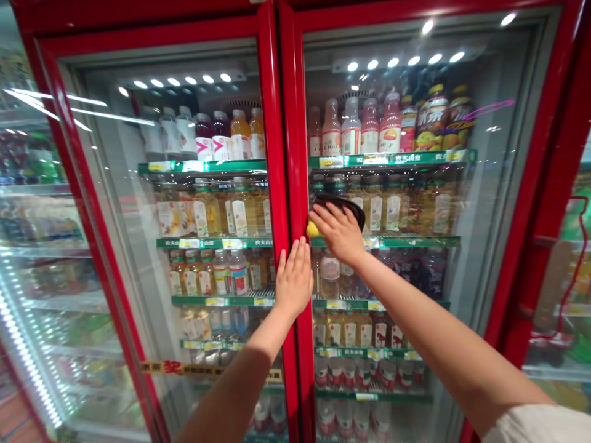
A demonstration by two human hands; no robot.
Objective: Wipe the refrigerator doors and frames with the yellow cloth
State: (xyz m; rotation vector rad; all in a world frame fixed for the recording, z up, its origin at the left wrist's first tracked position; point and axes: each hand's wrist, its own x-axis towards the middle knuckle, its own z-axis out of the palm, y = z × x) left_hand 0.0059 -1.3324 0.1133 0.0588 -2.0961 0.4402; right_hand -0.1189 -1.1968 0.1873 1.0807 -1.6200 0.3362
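My left hand (294, 278) lies flat with straight fingers on the red door frame (290, 154), where the two doors of a drinks fridge meet. It holds nothing. Higher and to the right, my right hand (339, 232) presses a black cloth (356, 212) against the right glass door (466, 209), fingers laid over it. By that hand's thumb side is a small yellow thing (313, 229) whose kind I cannot make out. Behind the glass, bottled drinks (393, 206) stand on the shelf at the cloth's level; the cloth and hand hide some.
The left glass door (120, 246) covers more shelves of bottles, and a printed strip (207, 371) runs across it low down. Another lit cooler (60, 264) stands at far left. A red cord (577, 246) hangs at the right edge.
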